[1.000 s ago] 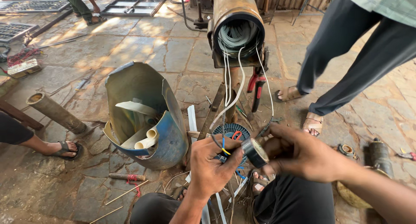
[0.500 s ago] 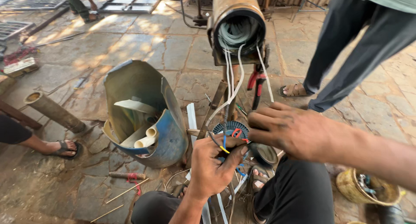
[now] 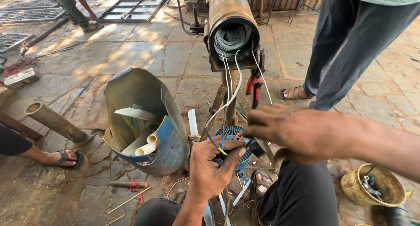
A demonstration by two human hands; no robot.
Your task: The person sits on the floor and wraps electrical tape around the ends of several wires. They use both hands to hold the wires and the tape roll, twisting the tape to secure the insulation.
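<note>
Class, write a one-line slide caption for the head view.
Left hand pinches thin coloured wires while right hand wraps black tape below a rusty metal cylinder.

1. A stone-slab floor (image 3: 131, 51) carries everything, patched with sun and shade;
2. a cut-open blue drum (image 3: 168, 147) lies on it, holding pale rolled sheets;
3. a rusty pipe (image 3: 54, 121) lies to its left;
4. a small woven basket (image 3: 356, 189) sits at right;
5. metal grilles (image 3: 131, 5) lie farther off.
</note>
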